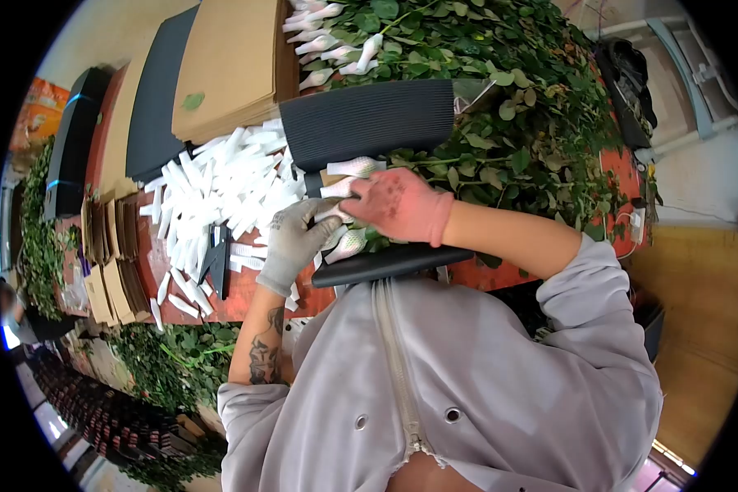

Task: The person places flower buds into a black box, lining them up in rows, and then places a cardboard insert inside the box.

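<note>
My left hand (pixel 298 239), in a grey glove, has its thumb and fingers closed on a rose bud in a white foam net (pixel 334 215). My right hand (pixel 402 203), in a pinkish-red glove with dark stains, reaches in from the other side, its bent fingertips at the same bud. The fingers partly hide the bud. Another netted rose bud (pixel 357 167) lies just beyond the hands, and one more netted bud (pixel 347 246) is on the near side. Their leafy stems run to the right, between a ridged black panel (pixel 367 123) and a black padded edge (pixel 389 264).
White foam net sleeves (pixel 225 184) are heaped on the red table (pixel 307 305), with a black stapler-like tool (pixel 215 262) among them. Cardboard sheets (pixel 225 61) are stacked at the back. Leafy rose stems (pixel 541 123) cover the right side. Folded cardboard pieces (pixel 111 291) stand left.
</note>
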`<state>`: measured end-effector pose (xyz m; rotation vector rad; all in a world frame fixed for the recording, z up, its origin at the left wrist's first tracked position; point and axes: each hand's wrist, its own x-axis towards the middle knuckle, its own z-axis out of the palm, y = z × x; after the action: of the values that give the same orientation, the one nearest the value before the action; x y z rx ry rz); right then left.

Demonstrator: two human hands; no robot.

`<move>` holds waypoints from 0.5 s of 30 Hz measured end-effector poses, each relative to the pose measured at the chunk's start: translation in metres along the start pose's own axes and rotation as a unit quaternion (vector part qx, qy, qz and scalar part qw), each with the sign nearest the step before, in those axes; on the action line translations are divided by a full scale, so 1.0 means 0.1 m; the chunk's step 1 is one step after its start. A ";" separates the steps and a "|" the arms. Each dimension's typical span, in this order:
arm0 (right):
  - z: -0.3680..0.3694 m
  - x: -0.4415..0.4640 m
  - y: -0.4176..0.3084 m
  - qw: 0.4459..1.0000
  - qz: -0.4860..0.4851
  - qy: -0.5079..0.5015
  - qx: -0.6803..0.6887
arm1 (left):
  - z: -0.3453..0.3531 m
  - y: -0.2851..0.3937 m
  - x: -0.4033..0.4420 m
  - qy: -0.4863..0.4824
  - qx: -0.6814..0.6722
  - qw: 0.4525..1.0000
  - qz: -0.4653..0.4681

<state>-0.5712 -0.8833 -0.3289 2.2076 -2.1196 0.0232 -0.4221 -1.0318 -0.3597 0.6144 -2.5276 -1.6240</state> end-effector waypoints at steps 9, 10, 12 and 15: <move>-0.05 -0.21 0.19 0.988 0.061 -0.103 0.101 | -0.12 0.12 -0.19 0.072 0.085 0.992 0.052; 0.11 -0.34 0.19 0.998 0.027 0.045 0.036 | -0.21 0.02 -0.27 0.041 0.060 0.997 0.007; -0.01 -0.25 0.16 0.995 0.048 -0.053 0.063 | -0.29 0.00 -0.40 -0.058 0.047 0.992 -0.105; -0.11 -0.06 0.11 0.970 0.070 -0.213 0.092 | -0.21 -0.12 -0.48 -0.054 0.005 0.994 -0.098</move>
<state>-0.5821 -0.8770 -0.3173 2.3269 -2.5888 -0.2831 -0.3686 -1.0365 -0.3541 0.8215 -2.6262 -1.7515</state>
